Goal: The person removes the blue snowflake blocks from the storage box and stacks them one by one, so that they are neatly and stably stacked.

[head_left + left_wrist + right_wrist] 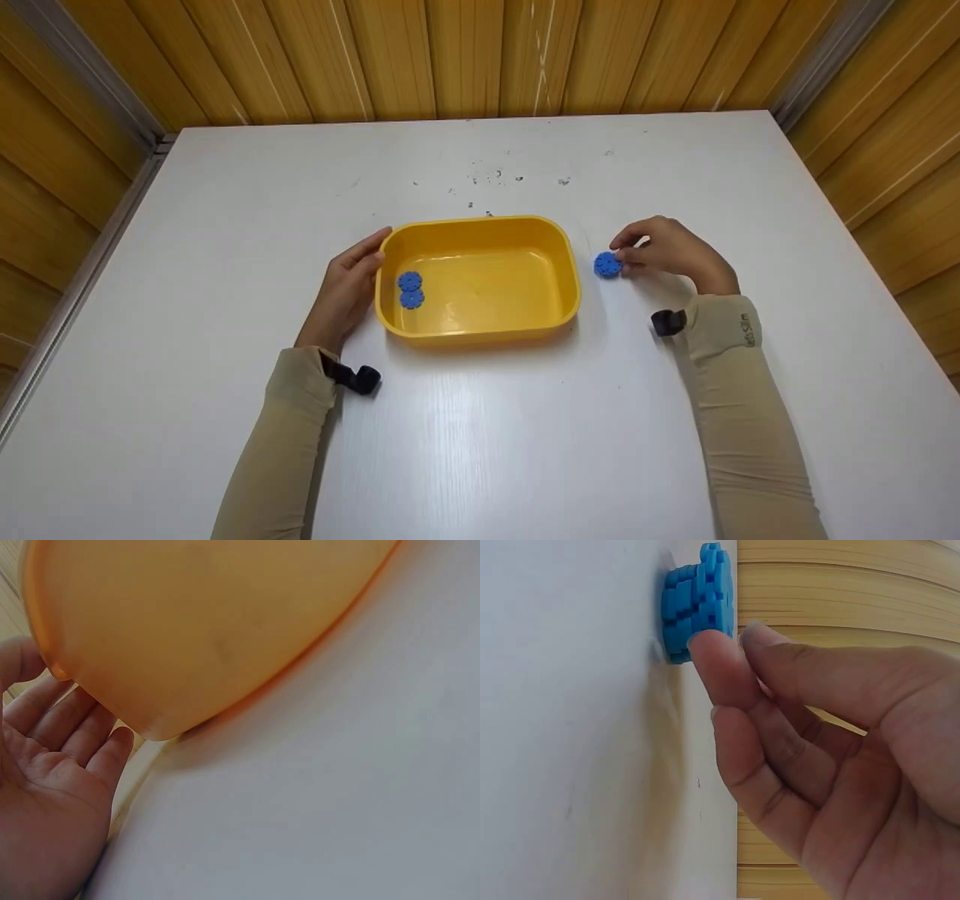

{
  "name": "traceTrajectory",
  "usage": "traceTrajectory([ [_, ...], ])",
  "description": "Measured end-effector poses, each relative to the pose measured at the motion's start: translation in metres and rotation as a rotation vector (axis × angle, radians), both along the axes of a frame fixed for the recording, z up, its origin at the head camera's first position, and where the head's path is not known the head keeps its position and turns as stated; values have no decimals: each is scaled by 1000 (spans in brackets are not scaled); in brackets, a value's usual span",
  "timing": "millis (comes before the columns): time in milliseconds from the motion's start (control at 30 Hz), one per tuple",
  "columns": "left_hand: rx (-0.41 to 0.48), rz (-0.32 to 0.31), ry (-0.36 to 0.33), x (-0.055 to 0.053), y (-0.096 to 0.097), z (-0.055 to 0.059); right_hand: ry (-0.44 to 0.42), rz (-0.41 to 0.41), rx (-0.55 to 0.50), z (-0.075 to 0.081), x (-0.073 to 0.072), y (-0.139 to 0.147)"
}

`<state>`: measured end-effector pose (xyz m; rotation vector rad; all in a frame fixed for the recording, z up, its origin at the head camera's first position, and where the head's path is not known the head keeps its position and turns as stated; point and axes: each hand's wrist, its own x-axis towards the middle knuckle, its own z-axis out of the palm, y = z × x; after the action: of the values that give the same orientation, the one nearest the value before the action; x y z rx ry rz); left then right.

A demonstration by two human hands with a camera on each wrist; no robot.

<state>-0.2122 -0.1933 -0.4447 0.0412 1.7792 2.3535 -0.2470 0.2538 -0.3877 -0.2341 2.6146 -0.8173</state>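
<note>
A yellow plastic tub (480, 336) stands on the white table. My left hand (349, 289) grips its left end, the thumb at the rim and the fingers against the outer wall in the left wrist view. Two blue notched discs (411, 290) lie side by side inside the tub near that end. Right of the tub, a small stack of blue notched discs (686, 611) sits on the table. My right hand (667, 251) pinches the edge of the top disc (718, 589), which sits shifted from those below. Its thumb partly overlaps the fingers.
The white table (487, 442) spreads around the tub, with small dark marks (499, 176) behind it. Yellow wood-look panels (465, 60) rise along the back and both sides. A black strap-on camera (365, 379) sits at the left wrist, another black camera (667, 322) at the right.
</note>
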Motion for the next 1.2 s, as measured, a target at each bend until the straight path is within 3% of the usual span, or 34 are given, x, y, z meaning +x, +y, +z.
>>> traceTrajectory([
  [467,-46,6,-5,-1,0,-2,36,-24,-11,9,1,-4],
  [733,12,4,-4,-1,0,-3,83,-4,-20,27,0,-17],
  [1200,-7,4,6,-3,1,-3,163,102,-34,58,-7,-59],
])
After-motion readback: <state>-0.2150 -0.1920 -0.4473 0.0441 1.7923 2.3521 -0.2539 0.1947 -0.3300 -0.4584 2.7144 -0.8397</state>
